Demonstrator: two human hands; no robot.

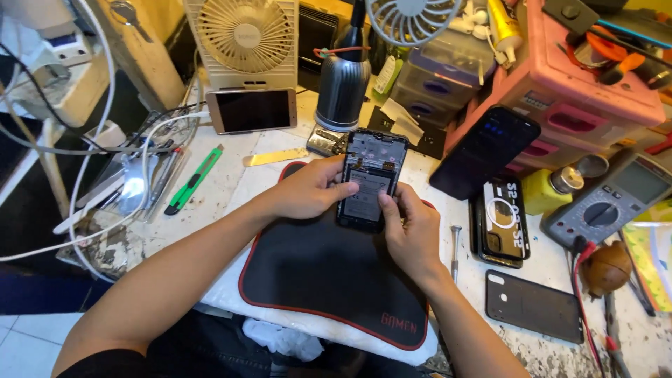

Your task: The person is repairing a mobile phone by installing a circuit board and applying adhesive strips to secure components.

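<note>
Centre of the frame: an opened black smartphone with its back cover off (371, 180), battery and circuit board exposed, held tilted above a black mouse mat with red stitched edge (315, 276) that lies on the white, worn table (231, 178). The left hand (308, 189) grasps the phone's left edge, thumb laid across the battery face; the right hand (413, 231) closes on the lower right edge, its thumb tip pressing the battery's lower part. Both sets of fingers are thus clenched on the phone, none released.

Handling (a judgement): the phone looks light and stiff, but with the cover off it is fragile; the board and thin connectors should not be pressed, and the smooth frame may slip. The safest hold appears to be along the two long side rails, as shown.

Right of the hands: a small steel screwdriver (456, 252) lies on the table, next to a phone in a black printed case (502, 222) and a dark detached phone back cover (535, 306) at lower right. A grey multimeter with red lead (609, 203) sits at right edge, below a pink plastic drawer organiser (581, 98).

Upper left: a beige desk fan (245, 35) stands behind a rose-gold smartphone lying screen up (252, 110); a green utility knife (194, 180) lies lower left of it.
</note>
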